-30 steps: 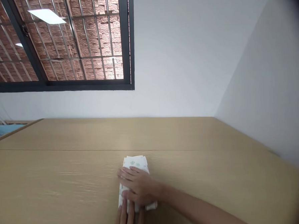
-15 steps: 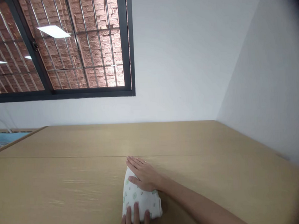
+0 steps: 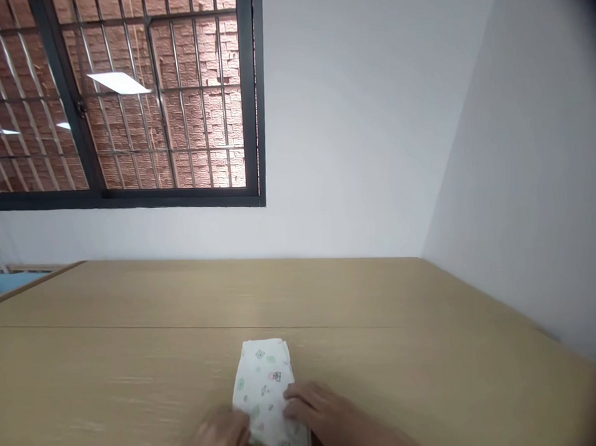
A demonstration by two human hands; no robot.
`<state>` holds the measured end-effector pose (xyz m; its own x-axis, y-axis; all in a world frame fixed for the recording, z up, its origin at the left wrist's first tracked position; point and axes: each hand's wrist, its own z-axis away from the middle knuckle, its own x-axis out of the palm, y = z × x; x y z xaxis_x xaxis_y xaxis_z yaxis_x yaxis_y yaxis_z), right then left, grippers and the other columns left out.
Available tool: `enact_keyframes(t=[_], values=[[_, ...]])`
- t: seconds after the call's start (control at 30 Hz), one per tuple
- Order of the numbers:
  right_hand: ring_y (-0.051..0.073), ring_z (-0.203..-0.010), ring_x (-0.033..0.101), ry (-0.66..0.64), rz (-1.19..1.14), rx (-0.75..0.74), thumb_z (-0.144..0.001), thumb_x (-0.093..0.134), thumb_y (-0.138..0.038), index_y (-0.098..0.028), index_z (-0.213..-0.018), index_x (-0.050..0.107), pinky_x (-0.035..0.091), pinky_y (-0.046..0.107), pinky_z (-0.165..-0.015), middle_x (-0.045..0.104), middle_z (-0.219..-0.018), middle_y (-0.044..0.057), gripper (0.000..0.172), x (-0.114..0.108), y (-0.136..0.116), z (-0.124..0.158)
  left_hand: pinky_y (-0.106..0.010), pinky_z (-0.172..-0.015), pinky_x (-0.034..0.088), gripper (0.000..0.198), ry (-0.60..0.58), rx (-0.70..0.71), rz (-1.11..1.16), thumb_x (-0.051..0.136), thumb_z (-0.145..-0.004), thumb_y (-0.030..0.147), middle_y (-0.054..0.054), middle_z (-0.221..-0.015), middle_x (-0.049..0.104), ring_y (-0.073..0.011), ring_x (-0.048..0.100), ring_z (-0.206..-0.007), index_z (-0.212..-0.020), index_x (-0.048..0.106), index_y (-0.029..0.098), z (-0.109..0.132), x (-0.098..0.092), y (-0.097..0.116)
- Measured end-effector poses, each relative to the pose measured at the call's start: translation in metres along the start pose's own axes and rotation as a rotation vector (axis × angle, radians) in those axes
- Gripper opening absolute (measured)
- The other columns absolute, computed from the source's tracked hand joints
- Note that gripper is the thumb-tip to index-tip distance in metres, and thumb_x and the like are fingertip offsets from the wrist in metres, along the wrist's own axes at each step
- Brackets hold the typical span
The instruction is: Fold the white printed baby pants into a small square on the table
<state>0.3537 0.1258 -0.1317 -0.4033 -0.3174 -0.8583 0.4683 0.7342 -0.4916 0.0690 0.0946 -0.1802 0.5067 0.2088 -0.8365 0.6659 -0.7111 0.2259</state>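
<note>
A folded white cloth (image 3: 264, 384) with small green, pink and grey prints lies on the wooden tabletop (image 3: 136, 371), close to me. At its lower left edge is my left hand (image 3: 219, 439), smeared by motion, with its fingers closed on the cloth's border. My right hand (image 3: 325, 411) holds the right edge, its fingers bent over the top of the cloth. The thumb of that hand is hidden. The cloth's far end is uncovered, and its printed upper face shows between the hands.
A thin seam crosses the tabletop just beyond the cloth. White walls (image 3: 343, 127) meet the table at the back and right. A dark-framed window (image 3: 97, 200) with metal bars is at the back left. Something light blue (image 3: 4, 283) lies past the table's left edge.
My right hand has drawn back from the far end of the cloth to its right edge. My left hand has shifted to the lower left edge. The cloth now looks narrower and longer.
</note>
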Motion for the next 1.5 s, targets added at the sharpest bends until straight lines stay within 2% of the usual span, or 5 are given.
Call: enact_keyframes(t=[0.27,0.57,0.87,1.1,1.5], values=[[0.032,-0.094,0.058,0.299,-0.337,0.02,-0.11,0.038,-0.03,-0.022,-0.113,0.05,0.044,0.038,-0.078,0.06,-0.108,0.006,0.016,-0.009,0.009,-0.034,-0.031,-0.082,0.044,0.038,-0.158,-0.382,0.621,0.056,-0.101,0.055,-0.003,-0.106,0.059,-0.0299,0.056,-0.096,-0.116,0.06,0.02,-0.034,-0.035,-0.034],[0.027,-0.078,0.058,0.458,-0.177,0.283,-0.106,0.042,-0.01,-0.022,-0.091,0.04,0.041,0.031,-0.063,0.056,-0.084,0.004,0.019,0.023,0.06,-0.084,-0.032,-0.055,0.035,0.018,-0.033,-0.606,0.126,0.049,-0.1,0.019,-0.001,-0.072,0.054,-0.0249,0.054,-0.065,-0.083,0.045,0.019,-0.061,0.022,-0.068],[0.038,-0.106,0.047,0.659,0.199,0.215,-0.101,0.035,-0.021,-0.012,-0.118,0.049,0.036,0.051,-0.09,0.051,-0.115,0.018,0.023,0.024,0.039,-0.087,-0.048,-0.087,0.04,0.033,-0.019,-0.554,-0.307,0.055,-0.091,-0.001,-0.023,-0.117,0.048,-0.0389,0.046,-0.109,-0.122,0.043,0.001,-0.075,0.027,-0.04],[0.026,-0.138,0.016,0.337,0.22,0.013,-0.109,0.025,-0.031,-0.008,-0.153,0.026,0.017,0.042,-0.114,0.019,-0.154,0.009,0.049,0.026,0.004,-0.087,-0.056,-0.104,0.039,0.055,0.048,-0.049,-0.473,0.035,-0.098,0.02,-0.026,-0.144,0.024,-0.0395,0.018,-0.135,-0.148,0.023,0.001,-0.082,0.067,-0.017],[0.026,-0.139,0.008,0.221,0.293,0.022,-0.108,0.029,-0.027,-0.013,-0.157,0.017,0.008,0.048,-0.116,0.01,-0.156,0.005,0.053,0.042,0.033,-0.083,-0.063,-0.109,0.021,0.077,-0.229,-0.281,-0.594,0.065,-0.088,0.018,-0.026,-0.149,0.012,-0.0458,0.002,-0.133,-0.151,0.023,0.005,-0.084,0.073,0.002]])
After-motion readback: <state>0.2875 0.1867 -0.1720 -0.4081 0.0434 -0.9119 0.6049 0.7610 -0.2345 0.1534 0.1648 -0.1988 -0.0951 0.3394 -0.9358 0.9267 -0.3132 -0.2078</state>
